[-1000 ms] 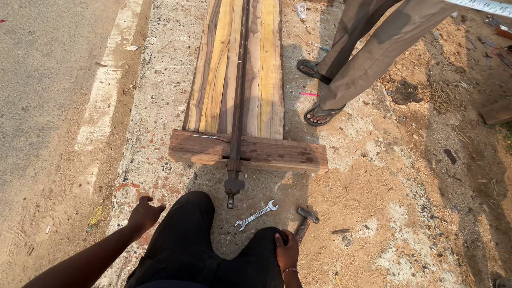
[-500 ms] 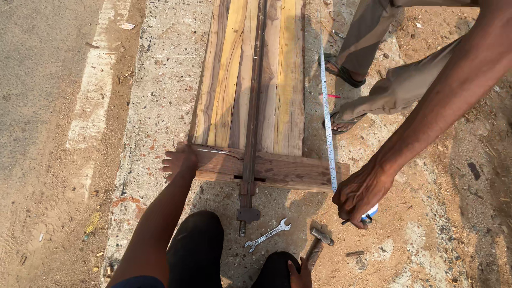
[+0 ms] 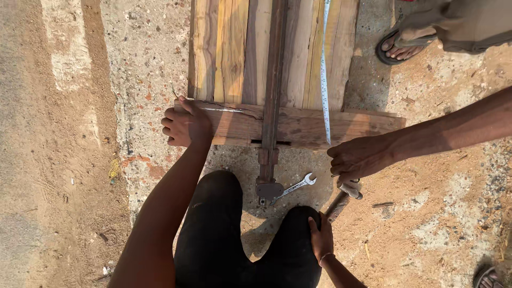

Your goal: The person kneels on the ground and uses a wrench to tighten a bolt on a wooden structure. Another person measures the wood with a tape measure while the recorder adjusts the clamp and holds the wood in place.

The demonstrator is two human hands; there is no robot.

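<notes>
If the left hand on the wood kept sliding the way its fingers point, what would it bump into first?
The left hand rests on the end of the cross plank, fingers pointing right along it. Going straight on, it would probably meet the dark metal bar running down the middle of the boards first.

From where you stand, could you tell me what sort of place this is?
Probably an outdoor, roadside carpentry spot: wooden planks lie clamped on a concrete strip beside sandy ground, with a spanner and tape measure out.
</notes>
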